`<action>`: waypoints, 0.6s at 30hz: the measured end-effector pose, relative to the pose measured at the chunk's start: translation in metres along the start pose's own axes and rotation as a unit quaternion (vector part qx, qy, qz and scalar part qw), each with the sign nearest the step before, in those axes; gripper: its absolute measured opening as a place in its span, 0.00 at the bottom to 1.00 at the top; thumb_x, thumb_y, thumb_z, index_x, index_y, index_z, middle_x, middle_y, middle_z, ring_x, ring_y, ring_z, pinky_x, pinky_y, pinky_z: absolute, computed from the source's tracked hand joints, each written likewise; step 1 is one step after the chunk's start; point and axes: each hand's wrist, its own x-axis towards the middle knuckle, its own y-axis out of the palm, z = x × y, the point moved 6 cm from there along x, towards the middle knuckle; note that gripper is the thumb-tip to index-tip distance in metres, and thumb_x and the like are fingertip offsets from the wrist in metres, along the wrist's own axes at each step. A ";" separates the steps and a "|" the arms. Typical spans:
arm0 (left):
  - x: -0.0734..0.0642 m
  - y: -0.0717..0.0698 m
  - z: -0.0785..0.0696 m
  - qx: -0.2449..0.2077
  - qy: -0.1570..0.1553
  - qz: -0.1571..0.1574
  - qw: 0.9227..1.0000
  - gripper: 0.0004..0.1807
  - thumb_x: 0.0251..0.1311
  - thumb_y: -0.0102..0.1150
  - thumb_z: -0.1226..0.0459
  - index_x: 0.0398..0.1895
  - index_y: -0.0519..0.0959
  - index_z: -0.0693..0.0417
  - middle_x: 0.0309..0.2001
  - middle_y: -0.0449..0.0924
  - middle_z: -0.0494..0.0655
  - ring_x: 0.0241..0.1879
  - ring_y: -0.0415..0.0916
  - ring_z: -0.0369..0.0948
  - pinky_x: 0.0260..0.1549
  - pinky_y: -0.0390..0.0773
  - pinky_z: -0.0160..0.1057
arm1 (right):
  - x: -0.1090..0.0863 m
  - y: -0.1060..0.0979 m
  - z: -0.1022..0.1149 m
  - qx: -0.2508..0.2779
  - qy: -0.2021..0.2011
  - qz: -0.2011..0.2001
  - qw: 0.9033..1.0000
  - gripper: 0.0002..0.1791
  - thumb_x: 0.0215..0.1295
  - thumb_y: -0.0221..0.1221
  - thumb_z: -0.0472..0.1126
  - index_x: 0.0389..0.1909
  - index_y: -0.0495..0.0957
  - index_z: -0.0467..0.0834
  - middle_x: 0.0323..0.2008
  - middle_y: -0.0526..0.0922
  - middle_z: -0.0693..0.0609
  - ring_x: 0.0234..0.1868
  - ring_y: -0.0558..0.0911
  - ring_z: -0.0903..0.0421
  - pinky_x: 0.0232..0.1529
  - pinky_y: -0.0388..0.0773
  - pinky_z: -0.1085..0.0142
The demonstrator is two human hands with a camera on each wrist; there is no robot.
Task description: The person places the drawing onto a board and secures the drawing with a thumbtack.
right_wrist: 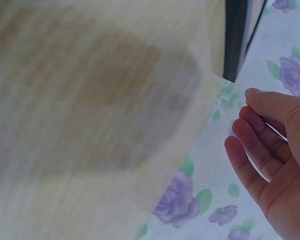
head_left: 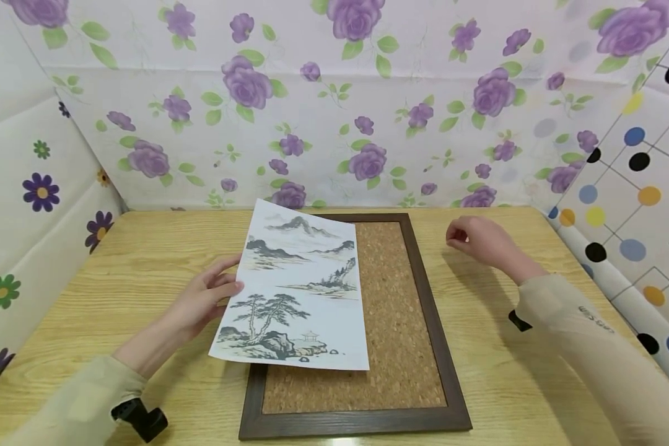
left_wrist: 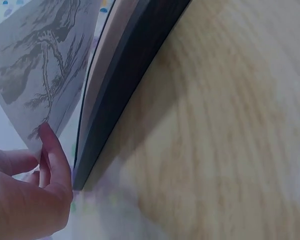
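Note:
My left hand [head_left: 203, 296] pinches the left edge of a sheet of paper [head_left: 334, 322] printed with an ink landscape of mountains, pines and a pavilion. The sheet is tilted above a cork board [head_left: 396, 310] with a dark brown frame, hiding much of its left side. In the left wrist view, thumb and fingers meet on the corner of the paper [left_wrist: 37, 80]. My right hand [head_left: 482, 241] is raised to the right of the board, thumb and index finger together. A tiny green thing [right_wrist: 247, 92] shows at those fingertips in the right wrist view; its kind is too small to tell.
The board lies on a wood-grain table [head_left: 145, 248]. A back wall covering [head_left: 323, 124] with purple roses rises behind, with patterned side panels left and right. Black straps with small devices [head_left: 139, 418] sit on both wrists.

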 end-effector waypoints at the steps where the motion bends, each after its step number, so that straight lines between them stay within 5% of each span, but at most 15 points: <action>1: 0.000 0.002 0.000 -0.005 -0.002 0.001 1.000 0.39 0.70 0.55 0.64 0.80 0.49 0.49 0.44 0.75 0.33 0.44 0.77 0.31 0.42 0.84 0.34 | 0.002 -0.001 0.001 0.001 -0.002 -0.002 1.000 0.03 0.65 0.64 0.35 0.36 0.82 0.40 0.33 0.84 0.47 0.34 0.82 0.54 0.38 0.83 0.56; 12: 0.002 0.024 0.001 0.006 0.001 0.001 1.000 0.38 0.69 0.55 0.65 0.79 0.51 0.49 0.44 0.75 0.37 0.43 0.77 0.32 0.43 0.84 0.34 | 0.023 -0.022 0.021 0.001 -0.033 -0.038 0.999 0.03 0.65 0.64 0.38 0.34 0.83 0.41 0.31 0.85 0.50 0.34 0.83 0.55 0.39 0.83 0.58; 18: 0.006 0.036 0.004 0.023 -0.006 0.004 1.000 0.38 0.67 0.57 0.65 0.78 0.53 0.49 0.45 0.75 0.40 0.35 0.75 0.32 0.33 0.81 0.30 | 0.030 -0.024 0.037 0.009 -0.048 -0.028 0.998 0.04 0.67 0.63 0.39 0.34 0.82 0.42 0.32 0.84 0.50 0.34 0.82 0.55 0.39 0.82 0.58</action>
